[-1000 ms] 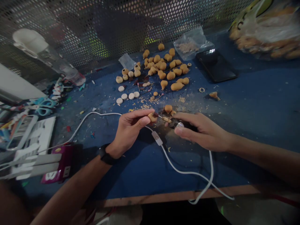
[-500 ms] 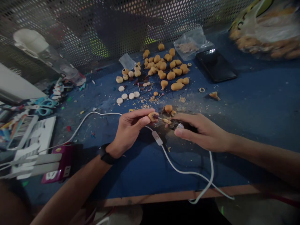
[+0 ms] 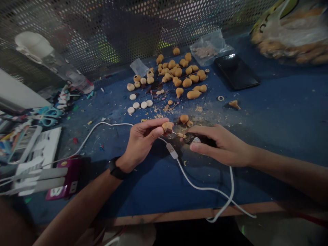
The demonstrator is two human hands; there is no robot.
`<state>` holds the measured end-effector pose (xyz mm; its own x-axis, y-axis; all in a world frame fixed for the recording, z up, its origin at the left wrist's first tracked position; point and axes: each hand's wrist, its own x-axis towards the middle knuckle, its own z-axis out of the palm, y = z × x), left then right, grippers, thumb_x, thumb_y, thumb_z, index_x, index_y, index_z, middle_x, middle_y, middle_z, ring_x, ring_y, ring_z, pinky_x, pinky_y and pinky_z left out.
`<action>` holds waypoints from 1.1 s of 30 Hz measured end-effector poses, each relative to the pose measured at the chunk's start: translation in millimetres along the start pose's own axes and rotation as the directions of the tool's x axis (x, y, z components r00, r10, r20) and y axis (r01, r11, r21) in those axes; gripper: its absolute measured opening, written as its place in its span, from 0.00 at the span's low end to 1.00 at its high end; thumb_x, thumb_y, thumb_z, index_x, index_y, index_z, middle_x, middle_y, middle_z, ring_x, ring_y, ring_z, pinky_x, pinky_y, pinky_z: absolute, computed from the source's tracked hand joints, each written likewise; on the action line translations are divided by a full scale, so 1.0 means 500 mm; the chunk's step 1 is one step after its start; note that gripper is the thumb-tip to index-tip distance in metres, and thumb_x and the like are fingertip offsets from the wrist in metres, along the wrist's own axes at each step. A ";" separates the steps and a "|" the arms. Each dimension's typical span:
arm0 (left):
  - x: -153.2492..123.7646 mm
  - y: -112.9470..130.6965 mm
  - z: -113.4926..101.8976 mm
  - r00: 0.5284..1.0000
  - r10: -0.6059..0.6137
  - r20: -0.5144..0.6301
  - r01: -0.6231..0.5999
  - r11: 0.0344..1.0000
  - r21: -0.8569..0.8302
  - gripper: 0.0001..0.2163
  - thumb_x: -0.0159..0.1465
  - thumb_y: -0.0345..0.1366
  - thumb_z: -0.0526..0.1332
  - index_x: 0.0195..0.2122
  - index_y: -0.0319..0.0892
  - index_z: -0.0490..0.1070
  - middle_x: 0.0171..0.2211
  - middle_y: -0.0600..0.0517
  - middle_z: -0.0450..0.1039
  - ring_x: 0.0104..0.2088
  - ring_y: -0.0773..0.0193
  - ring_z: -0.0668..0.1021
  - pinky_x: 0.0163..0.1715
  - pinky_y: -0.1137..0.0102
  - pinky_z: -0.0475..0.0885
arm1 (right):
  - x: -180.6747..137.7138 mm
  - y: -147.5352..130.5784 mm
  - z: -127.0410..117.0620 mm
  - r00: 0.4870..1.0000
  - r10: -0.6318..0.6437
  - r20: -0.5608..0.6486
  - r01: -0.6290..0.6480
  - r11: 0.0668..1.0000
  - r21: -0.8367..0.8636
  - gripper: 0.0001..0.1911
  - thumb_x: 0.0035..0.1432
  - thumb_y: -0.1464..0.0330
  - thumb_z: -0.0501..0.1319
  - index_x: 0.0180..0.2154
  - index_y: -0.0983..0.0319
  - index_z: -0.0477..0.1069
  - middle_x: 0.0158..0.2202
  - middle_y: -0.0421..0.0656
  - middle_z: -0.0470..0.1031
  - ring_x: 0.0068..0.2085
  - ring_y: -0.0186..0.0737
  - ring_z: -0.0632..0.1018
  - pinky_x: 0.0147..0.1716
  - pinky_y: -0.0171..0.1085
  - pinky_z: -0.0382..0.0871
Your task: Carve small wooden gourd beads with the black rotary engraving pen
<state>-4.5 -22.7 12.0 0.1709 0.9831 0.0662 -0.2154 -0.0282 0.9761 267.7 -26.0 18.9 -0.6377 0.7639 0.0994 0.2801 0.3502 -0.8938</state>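
My left hand (image 3: 142,140) pinches a small tan gourd (image 3: 166,127) between thumb and fingertips. In my right hand (image 3: 221,143) is a rotary tool (image 3: 189,138), its dark body wrapped by the fingers. From its tip a thin shaft carries a brown sanding drum (image 3: 169,131), which meets the lower right side of the gourd; whether it spins I cannot tell. Just behind the tool lie a gourd piece (image 3: 183,118) and a smaller one with a hole (image 3: 189,123). A white cord (image 3: 194,186) with an inline switch (image 3: 172,151) runs beneath my hands.
Many small gourds (image 3: 176,71) lie at the back, near white discs (image 3: 144,105) and shavings. A phone (image 3: 237,71) and a bag of gourds (image 3: 292,44) are at right. Scissors (image 3: 48,116) and a purple power adapter (image 3: 63,181) sit at left. A perforated screen (image 3: 128,30) stands behind.
The gourd has turned slightly in my left fingers. The sanding drum has shifted a little down and left, and my right index finger sits slightly differently on the tool.
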 end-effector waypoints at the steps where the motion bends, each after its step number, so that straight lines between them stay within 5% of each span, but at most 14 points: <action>1: 0.000 0.000 0.000 1.000 0.007 0.004 -0.007 1.000 -0.006 0.15 0.60 0.52 0.89 0.43 0.53 0.95 0.40 0.47 0.94 0.34 0.62 0.91 0.39 0.70 0.89 | 0.000 0.000 0.000 1.000 0.005 -0.009 -0.005 1.000 0.005 0.25 0.82 0.46 0.61 0.54 0.59 0.84 0.33 0.38 0.81 0.28 0.35 0.74 0.30 0.38 0.62; 33: -0.001 -0.001 -0.001 0.999 0.021 0.045 -0.019 0.999 -0.033 0.12 0.65 0.49 0.87 0.45 0.55 0.95 0.41 0.49 0.94 0.37 0.66 0.90 0.42 0.74 0.87 | 0.001 -0.004 -0.001 0.999 0.016 -0.047 -0.018 0.999 -0.033 0.25 0.81 0.46 0.62 0.56 0.59 0.85 0.31 0.38 0.81 0.28 0.37 0.75 0.30 0.37 0.65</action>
<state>-4.8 -22.8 11.3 0.2092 0.9732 0.0955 -0.2504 -0.0411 0.9673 267.2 -26.0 20.9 -0.5983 0.7943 0.1054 0.3147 0.3539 -0.8807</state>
